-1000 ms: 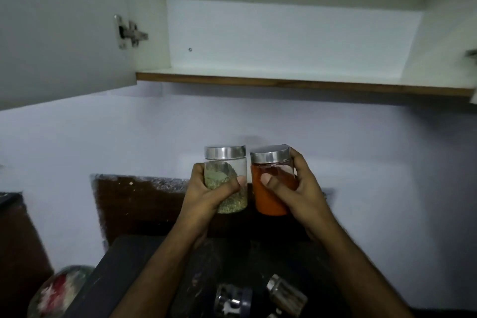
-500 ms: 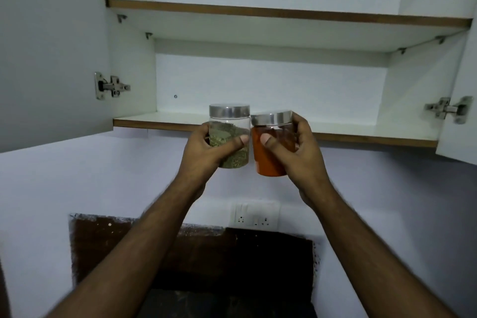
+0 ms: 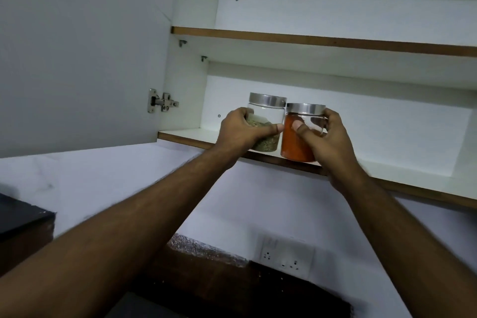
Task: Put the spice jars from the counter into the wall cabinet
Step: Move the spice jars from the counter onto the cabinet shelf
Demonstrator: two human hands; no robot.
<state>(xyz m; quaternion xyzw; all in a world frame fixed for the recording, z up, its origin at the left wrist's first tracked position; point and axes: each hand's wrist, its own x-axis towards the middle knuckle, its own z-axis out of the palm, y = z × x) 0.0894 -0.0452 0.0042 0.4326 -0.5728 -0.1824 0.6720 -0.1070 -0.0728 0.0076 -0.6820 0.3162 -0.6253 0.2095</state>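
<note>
My left hand (image 3: 238, 134) grips a clear jar of green-brown spice (image 3: 268, 121) with a steel lid. My right hand (image 3: 327, 141) grips a clear jar of orange-red powder (image 3: 294, 144), also steel-lidded. The two jars touch side by side at the front edge of the wall cabinet's lower shelf (image 3: 185, 135). Their bases sit at or just above the shelf board; I cannot tell if they rest on it. Fingers hide parts of both jars.
The white cabinet door (image 3: 77, 54) stands open at the left with a metal hinge (image 3: 161, 103). An upper shelf (image 3: 309, 40) runs above. Below are the white wall, a socket plate (image 3: 285, 257) and a dark backsplash strip (image 3: 232, 281). A dark ledge (image 3: 23, 217) is at far left.
Both hands have lifted the jars from below the cabinet up to the front edge of its lower shelf. The view has tilted upward and the counter has dropped out of sight.
</note>
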